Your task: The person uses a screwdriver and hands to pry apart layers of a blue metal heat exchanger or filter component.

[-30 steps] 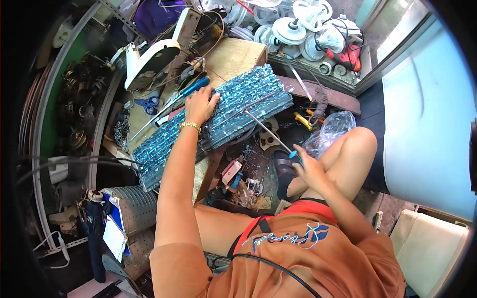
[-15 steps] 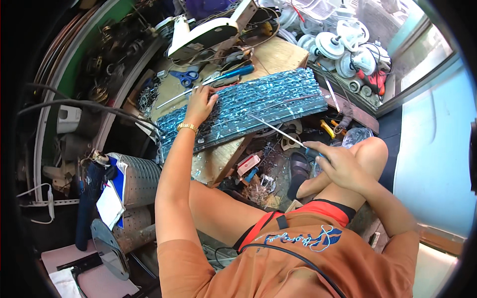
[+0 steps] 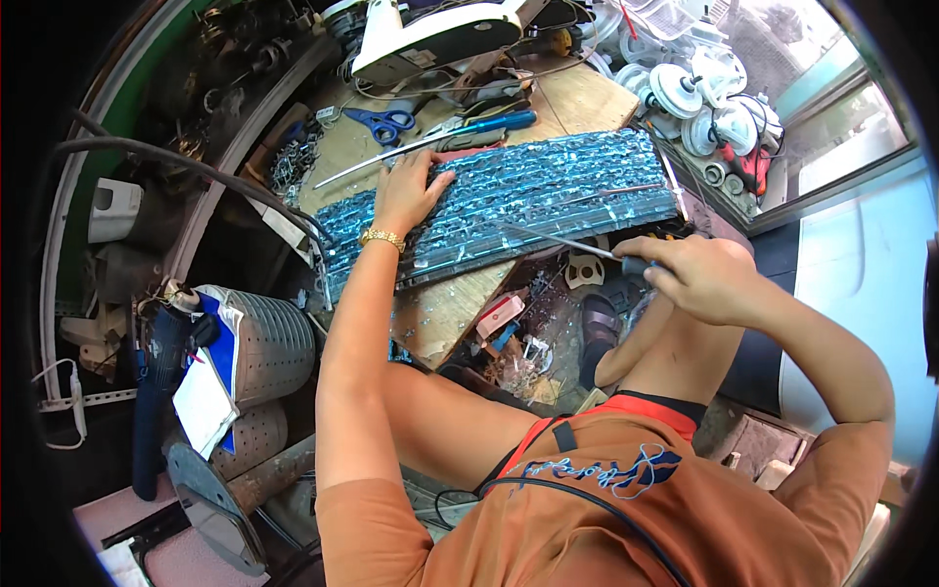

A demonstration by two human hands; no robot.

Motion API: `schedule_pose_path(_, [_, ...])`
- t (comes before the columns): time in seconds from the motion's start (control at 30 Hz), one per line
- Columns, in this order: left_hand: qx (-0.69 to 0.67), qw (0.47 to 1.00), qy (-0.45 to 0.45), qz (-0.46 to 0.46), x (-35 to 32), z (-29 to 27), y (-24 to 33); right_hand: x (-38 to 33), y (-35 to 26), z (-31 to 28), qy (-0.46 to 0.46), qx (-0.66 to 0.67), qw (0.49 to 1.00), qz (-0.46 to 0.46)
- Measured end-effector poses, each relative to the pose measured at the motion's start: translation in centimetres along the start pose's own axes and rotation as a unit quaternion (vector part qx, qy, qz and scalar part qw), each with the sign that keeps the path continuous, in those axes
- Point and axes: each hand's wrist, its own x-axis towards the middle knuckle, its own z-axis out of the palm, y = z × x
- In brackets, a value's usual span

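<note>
Wooden bench (image 3: 587, 98), blue finned panel (image 3: 509, 201), scissors (image 3: 383, 122) (blue-handled)

pretty cluttered workshop corner, wooden workbench (image 3: 577, 98) in bright daylight, green wall (image 3: 117, 108) on the left, window (image 3: 831, 117) off right

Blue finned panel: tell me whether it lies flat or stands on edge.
Flat. The blue finned panel lies broad face up on the wooden bench, the left hand pressed on it, while the right hand holds a thin rod to it.
</note>
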Motion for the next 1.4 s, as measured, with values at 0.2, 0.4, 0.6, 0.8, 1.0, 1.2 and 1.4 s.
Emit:
schedule_pose_path(0.2, [-0.004, 1.0, -0.015, -0.012, 0.6, -0.2, 0.6, 2.1, 2.5, -1.3, 0.026, -0.026, 0.992, -0.117])
schedule_pose_path(0.4, [-0.011, 0.999, -0.03, -0.016, 0.2, -0.3, 0.0, 5.6, -6.8, -8.7, -0.187, 0.059, 0.964, 0.181])
schedule_pose_path(0.6, [-0.007, 0.999, -0.035, -0.015, 0.5, 0.0, 0.4, 5.3, -7.0, -5.5, -0.117, 0.09, 0.985, 0.089])
schedule_pose_path(0.8, [-0.012, 0.997, -0.066, -0.033, 1.7, -0.1, 1.3, 3.0, -3.0, -2.1, -0.056, -0.064, 0.996, 0.02])
schedule_pose_path(1.0, [0.017, 0.997, -0.046, -0.051, 1.7, 1.0, 0.7, -0.4, 1.6, 11.3, 0.111, 0.07, 0.991, 0.015])
schedule_pose_path(1.2, [0.024, 0.996, -0.068, -0.058, 1.8, 0.8, 0.8, 0.9, 5.0, 18.2, 0.168, 0.059, 0.984, -0.017])
schedule_pose_path(1.4, [0.022, 0.993, -0.093, -0.066, 1.9, 0.3, 1.1, 2.1, 7.7, 23.1, 0.231, 0.055, 0.969, -0.065])
